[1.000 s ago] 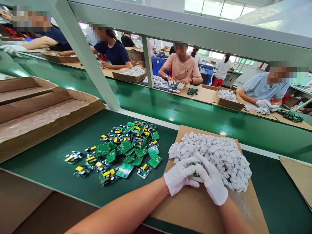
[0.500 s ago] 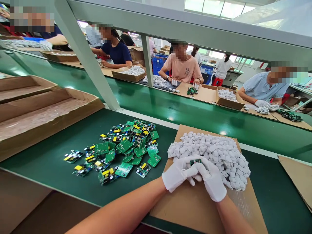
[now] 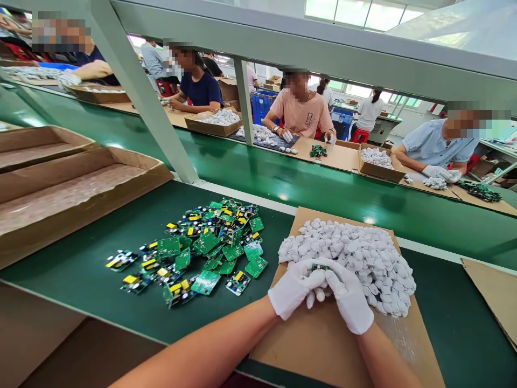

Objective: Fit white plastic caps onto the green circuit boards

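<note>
head-worn, facing forward-down, perhaps tilted

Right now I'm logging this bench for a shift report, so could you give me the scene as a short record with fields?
Left hand: white-gloved, holding a small circuit board with the other hand
Right hand: white-gloved, on the same board
Held board: mostly hidden by the hands
Beyond the hands: heap of white pieces on a cardboard sheet
To the left: loose pile of circuit boards
Farther left: cardboard tray
Across: co-worker in pink
</note>
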Demonstrator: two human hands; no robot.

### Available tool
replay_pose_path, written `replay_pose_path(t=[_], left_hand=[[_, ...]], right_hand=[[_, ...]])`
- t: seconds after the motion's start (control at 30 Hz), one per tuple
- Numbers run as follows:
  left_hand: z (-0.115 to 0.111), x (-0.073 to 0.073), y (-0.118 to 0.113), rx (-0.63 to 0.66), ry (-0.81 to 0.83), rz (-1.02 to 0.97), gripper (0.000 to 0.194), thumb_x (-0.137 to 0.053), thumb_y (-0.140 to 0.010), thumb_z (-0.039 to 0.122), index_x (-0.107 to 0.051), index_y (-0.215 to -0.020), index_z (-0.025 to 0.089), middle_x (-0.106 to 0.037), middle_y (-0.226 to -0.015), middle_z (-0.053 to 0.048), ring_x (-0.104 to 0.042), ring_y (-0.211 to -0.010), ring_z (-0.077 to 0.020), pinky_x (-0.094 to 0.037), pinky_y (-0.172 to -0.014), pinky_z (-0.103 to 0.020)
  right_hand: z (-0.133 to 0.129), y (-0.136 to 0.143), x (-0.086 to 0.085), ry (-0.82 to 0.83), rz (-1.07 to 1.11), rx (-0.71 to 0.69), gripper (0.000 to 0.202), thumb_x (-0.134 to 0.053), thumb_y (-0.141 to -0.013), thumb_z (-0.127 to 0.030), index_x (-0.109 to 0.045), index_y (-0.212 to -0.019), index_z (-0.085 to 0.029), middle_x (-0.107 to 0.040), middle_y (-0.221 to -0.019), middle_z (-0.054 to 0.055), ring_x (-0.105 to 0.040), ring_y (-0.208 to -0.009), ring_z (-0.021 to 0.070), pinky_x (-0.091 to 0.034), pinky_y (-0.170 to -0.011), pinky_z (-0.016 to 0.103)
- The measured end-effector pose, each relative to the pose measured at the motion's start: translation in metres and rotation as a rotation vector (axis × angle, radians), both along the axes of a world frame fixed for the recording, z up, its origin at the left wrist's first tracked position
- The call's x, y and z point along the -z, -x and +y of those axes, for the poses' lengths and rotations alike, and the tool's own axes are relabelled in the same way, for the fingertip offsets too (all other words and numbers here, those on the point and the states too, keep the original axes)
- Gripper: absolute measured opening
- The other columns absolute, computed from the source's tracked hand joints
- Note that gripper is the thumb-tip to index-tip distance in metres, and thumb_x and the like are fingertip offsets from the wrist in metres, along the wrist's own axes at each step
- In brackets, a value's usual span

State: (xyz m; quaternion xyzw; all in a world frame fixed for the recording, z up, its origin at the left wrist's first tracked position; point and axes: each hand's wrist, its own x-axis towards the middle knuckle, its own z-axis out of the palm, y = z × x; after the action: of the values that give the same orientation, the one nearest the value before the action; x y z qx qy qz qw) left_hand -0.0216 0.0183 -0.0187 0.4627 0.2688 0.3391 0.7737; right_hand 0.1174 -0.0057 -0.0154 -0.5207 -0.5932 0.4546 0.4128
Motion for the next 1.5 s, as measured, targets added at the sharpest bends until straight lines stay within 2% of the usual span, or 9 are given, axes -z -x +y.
replay_pose_path(t=[0.2,0.47,0.73,1.03,1.17,1.27,1.33,1.4,1.5], left_hand=[[0.004,0.015,-0.002,0.076,0.137,-0.323,0.044,-0.049,-0.079,0.051,-0.058,-0.098,0.012,-0.057,-0.071,-0.007,-0.058,-0.062,-0.0141,-0.045,-0.041,-0.018],[0.0,0.004,-0.001,0.037,0.06,-0.21,0.044,-0.055,-0.078,0.047,-0.058,-0.104,0.012,-0.06,-0.073,-0.008,-0.057,-0.066,-0.0138,-0.047,-0.046,-0.018],[-0.001,0.0,0.004,0.063,0.074,-0.146,0.039,-0.058,-0.078,0.039,-0.056,-0.107,0.013,-0.063,-0.08,-0.009,-0.057,-0.066,-0.0117,-0.046,-0.046,-0.016],[-0.002,0.005,0.002,0.041,-0.019,-0.111,0.049,-0.068,-0.067,0.027,-0.052,-0.112,0.014,-0.061,-0.076,-0.005,-0.057,-0.066,-0.0125,-0.046,-0.044,-0.017],[-0.001,0.005,0.004,-0.007,0.023,-0.101,0.049,-0.069,-0.067,0.03,-0.052,-0.11,0.014,-0.057,-0.07,-0.002,-0.058,-0.061,-0.0122,-0.046,-0.041,-0.016],[-0.004,-0.005,0.007,0.011,0.069,-0.159,0.046,-0.069,-0.067,0.036,-0.052,-0.105,0.016,-0.052,-0.073,0.0,-0.06,-0.065,-0.0131,-0.047,-0.045,-0.018],[-0.005,-0.016,0.012,-0.025,0.051,-0.128,0.043,-0.069,-0.067,0.038,-0.052,-0.101,0.017,-0.05,-0.073,0.001,-0.061,-0.07,-0.0139,-0.049,-0.051,-0.019],[0.0,-0.03,0.017,-0.092,0.004,-0.043,0.044,-0.068,-0.067,0.038,-0.051,-0.102,0.018,-0.049,-0.073,0.002,-0.061,-0.072,-0.0138,-0.049,-0.055,-0.02],[0.025,-0.05,0.03,-0.182,-0.065,0.056,0.059,-0.068,-0.069,0.035,-0.04,-0.118,0.02,-0.052,-0.073,0.002,-0.06,-0.064,-0.0122,-0.047,-0.052,-0.021]], right_hand=[[0.002,-0.006,0.003,0.033,0.024,0.015,0.043,-0.038,-0.089,-0.044,-0.056,-0.117,-0.015,-0.063,-0.078,0.004,-0.056,-0.066,0.0161,-0.048,-0.058,0.027],[-0.001,0.0,-0.003,0.012,-0.064,-0.037,0.024,-0.051,-0.083,-0.036,-0.061,-0.096,-0.018,-0.052,-0.069,-0.001,-0.046,-0.06,0.0111,-0.041,-0.052,0.02],[0.001,-0.004,-0.008,0.004,0.006,-0.051,0.033,-0.051,-0.084,-0.04,-0.061,-0.106,-0.018,-0.061,-0.078,0.002,-0.051,-0.065,0.0136,-0.045,-0.063,0.023],[-0.002,-0.001,-0.011,0.058,0.005,-0.019,0.037,-0.052,-0.083,-0.042,-0.06,-0.109,-0.017,-0.054,-0.059,-0.002,-0.047,-0.052,0.0118,-0.042,-0.051,0.024],[-0.004,-0.006,-0.015,0.084,0.124,-0.058,0.047,-0.048,-0.086,-0.043,-0.046,-0.127,-0.019,-0.058,-0.065,-0.001,-0.051,-0.057,0.0128,-0.045,-0.053,0.024],[-0.005,-0.017,-0.017,0.065,0.176,0.063,0.059,-0.046,-0.086,-0.045,-0.028,-0.138,-0.023,-0.062,-0.085,0.003,-0.052,-0.059,0.0123,-0.04,-0.041,0.02],[-0.004,-0.025,-0.014,0.081,0.138,0.155,0.06,-0.045,-0.086,-0.046,-0.025,-0.139,-0.024,-0.06,-0.075,0.001,-0.053,-0.055,0.0136,-0.034,-0.033,0.017],[-0.001,-0.029,-0.008,0.04,-0.01,0.192,0.052,-0.046,-0.086,-0.043,-0.036,-0.133,-0.021,-0.056,-0.065,-0.001,-0.054,-0.054,0.0151,-0.037,-0.033,0.019],[0.003,-0.028,0.002,-0.26,-0.4,0.135,0.031,-0.05,-0.083,-0.029,-0.058,-0.111,-0.02,-0.063,-0.081,0.004,-0.06,-0.068,0.017,-0.05,-0.058,0.029]])
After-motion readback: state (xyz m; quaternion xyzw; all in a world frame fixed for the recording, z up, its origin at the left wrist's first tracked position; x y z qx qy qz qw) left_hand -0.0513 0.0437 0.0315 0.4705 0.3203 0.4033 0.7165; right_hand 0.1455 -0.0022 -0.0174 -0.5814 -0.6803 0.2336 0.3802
